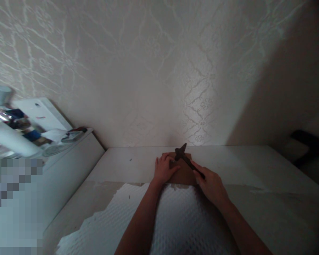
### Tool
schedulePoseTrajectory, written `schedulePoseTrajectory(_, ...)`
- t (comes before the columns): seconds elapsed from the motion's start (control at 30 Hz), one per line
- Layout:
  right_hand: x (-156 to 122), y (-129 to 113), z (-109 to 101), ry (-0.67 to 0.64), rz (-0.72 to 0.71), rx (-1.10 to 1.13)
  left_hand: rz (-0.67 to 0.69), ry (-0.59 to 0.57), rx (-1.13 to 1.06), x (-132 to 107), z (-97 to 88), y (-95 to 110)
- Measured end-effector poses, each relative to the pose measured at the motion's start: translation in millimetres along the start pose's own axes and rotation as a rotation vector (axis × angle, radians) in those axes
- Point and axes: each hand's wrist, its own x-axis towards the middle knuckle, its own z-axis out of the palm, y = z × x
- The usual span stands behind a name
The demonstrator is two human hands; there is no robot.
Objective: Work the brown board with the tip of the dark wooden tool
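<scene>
While the left hand (pixel 164 170) is resting palm-down on the left part of the board (pixel 184 175), fingers and thumb splayed, the right hand (pixel 212 185) is gripping the hammer (pixel 188 162) by its handle. The board is lying flat on the counter (pixel 117 164), near the wall (pixel 149 88), with the sheet (pixel 180 219) running just in front. The hammer's head (pixel 180 153) is sitting over the board's far part, its pointed end aiming towards the wall and its other end facing the left fingers. Whether the head is touching the board, or anything small is hiding beneath, I am not managing to tell.

The chief danger, as I am judging it, is lurking where head and fingers are lying so near — a stroke straying leftwards could be landing on the fingertips. The dim light is making such a slip likelier. The board could also be shifting or turning if the left hand is pressing too lightly. 2 dark bits (pixel 130 159) are lying to the left, 1 on the counter and 1 on the sheet — either could be scratching a surface if it is getting trapped underneath.
</scene>
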Motion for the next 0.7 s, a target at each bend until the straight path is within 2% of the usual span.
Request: schedulePoseTrajectory(0.7,-1.1,-1.0,-0.4,-0.004,-0.009,-0.019,-0.005,-0.006,-0.004,-0.6,-2.5,2.2)
